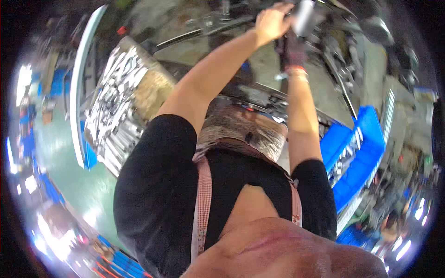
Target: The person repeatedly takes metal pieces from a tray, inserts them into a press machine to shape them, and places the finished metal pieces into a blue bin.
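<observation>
Right hand [293,51] (gloved, dark) blurred behind grey cylinder [303,17], grip indiscernible

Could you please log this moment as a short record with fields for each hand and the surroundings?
left hand: bare, raised, gripping a grey cylindrical part
right hand: in a dark glove, raised beside the left; what it holds is hidden
left side: tray of shiny metal parts
right side: blue crate
clothing: black shirt, checked apron straps

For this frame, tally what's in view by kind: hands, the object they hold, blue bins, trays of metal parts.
Bare hand, left: 1
Dark-gloved hand, right: 1
Grey metal cylinder at the left hand's grip: 1
Blue plastic bins: 1 clearly, possibly more
Tray of small shiny metal parts: 1
Total: 5
</observation>
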A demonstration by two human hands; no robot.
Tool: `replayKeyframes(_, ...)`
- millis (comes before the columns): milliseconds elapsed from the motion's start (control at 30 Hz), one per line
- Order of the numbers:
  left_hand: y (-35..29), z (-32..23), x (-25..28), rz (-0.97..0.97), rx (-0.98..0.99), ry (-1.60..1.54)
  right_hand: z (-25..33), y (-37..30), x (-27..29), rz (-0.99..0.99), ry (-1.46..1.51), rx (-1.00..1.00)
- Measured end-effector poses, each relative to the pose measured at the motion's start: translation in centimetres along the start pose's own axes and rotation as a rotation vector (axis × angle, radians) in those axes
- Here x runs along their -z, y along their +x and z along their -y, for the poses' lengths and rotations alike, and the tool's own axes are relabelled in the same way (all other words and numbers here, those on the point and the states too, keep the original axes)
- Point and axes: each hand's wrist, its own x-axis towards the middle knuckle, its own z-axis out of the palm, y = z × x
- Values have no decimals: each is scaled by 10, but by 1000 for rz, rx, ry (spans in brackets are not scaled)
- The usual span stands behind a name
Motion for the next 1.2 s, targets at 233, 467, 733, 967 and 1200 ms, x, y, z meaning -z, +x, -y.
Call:
replayKeyframes(233,-169,140,256,-314,738,82,15,-61,-9,-61,357,278)
replayKeyframes(467,-293,244,359,540,1038,997,14,-60,-12,-197,221,311)
replayKeyframes(733,-263,226,346,771,1120,908,14,-75,-8,-81,422,279)
replayKeyframes(967,-248,147,385,705,937,636,-18,-34,-6,-114,350,264)
replayKeyframes(1200,-200,79,365,-98,1376,-511,18,-32,5,325,641,76)
